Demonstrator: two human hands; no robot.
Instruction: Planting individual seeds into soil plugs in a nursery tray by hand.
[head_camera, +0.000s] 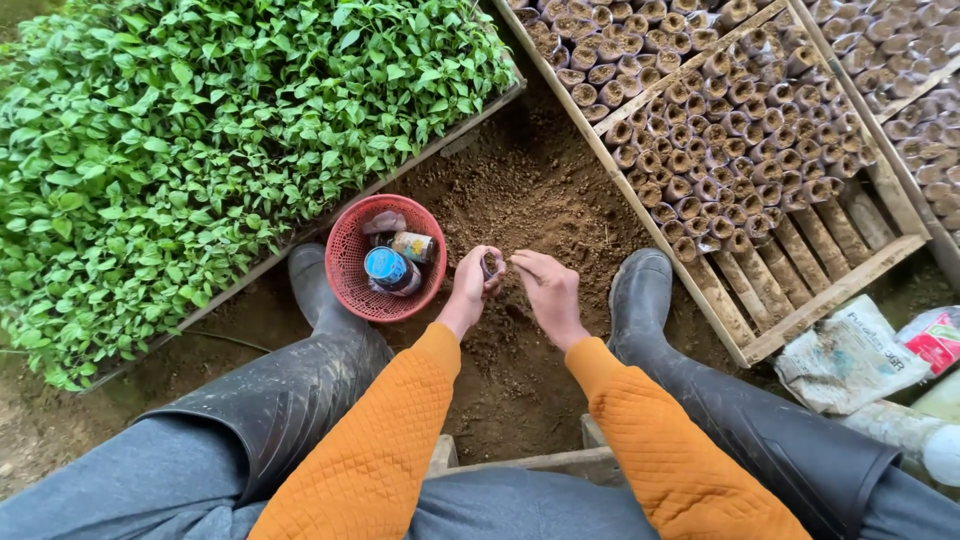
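We sat with both orange sleeves reaching forward over a patch of loose soil (520, 210), forearms angled inward so the hands nearly met. Our left hand (474, 285) was curled, wrist bent slightly, its grip closed around a small dark seedling tube (489, 265) held upright with its open mouth facing up. Our right hand (548, 290) lay palm down just beside that tube, fingers drawn together and pointing toward its mouth; its grip was pinched nearly closed, and we could not tell whether it held any soil.

Just left of the tube sat a red mesh basket (350, 275) with a blue-lidded jar (385, 268) and other small containers inside. Farther left of the tube spread a bed of green seedlings (200, 130). To the right of the tube lay a wooden frame tray (800, 310) packed with rows of filled tubes. Our black rubber boots (640, 290) stood on either side of the tube, and a crumpled white bag (850, 355) lay beyond the right boot.
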